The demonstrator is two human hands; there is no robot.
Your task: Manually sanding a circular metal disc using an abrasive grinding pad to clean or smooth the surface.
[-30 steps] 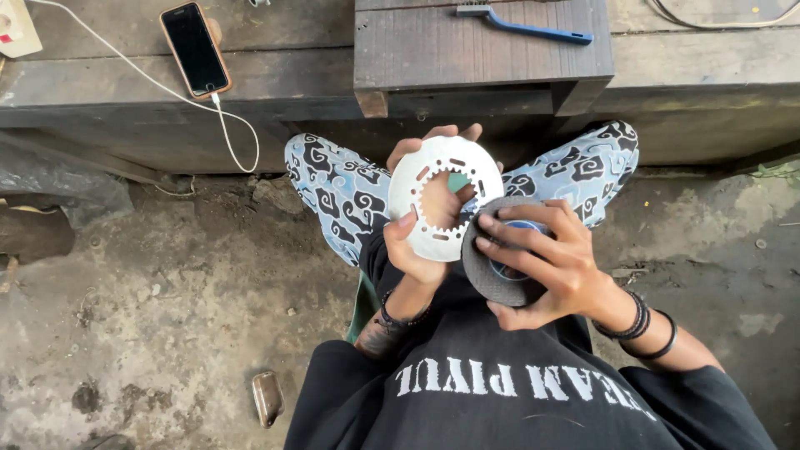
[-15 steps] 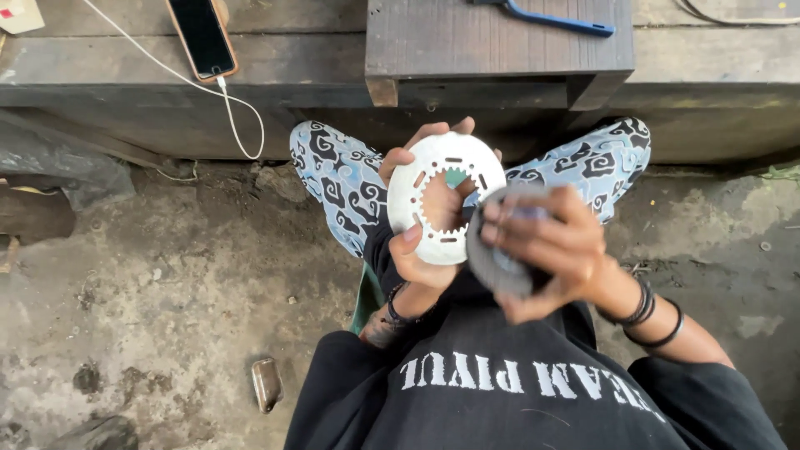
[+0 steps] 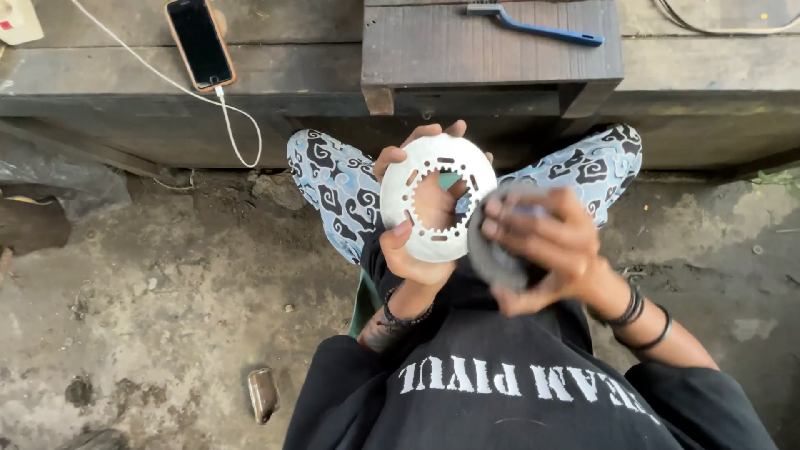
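I see my left hand [image 3: 408,250] gripping the toothed metal ring [image 3: 437,198] face-up by its rim, while my right hand [image 3: 546,250], fingers wrapped around a grey abrasive pad [image 3: 493,254], touches the ring's right edge.

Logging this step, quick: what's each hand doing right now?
Left hand: closed on the toothed metal ring.
Right hand: closed on a dark grey pad, against the ring's edge.

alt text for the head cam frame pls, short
Seen from above, a seated person's left hand holds up a silver metal ring plate with a toothed inner hole, while the right hand presses a dark grey pad against its edge. Ahead on a dark wooden bench lie a charging phone and a blue-handled tool; the ground is bare concrete.
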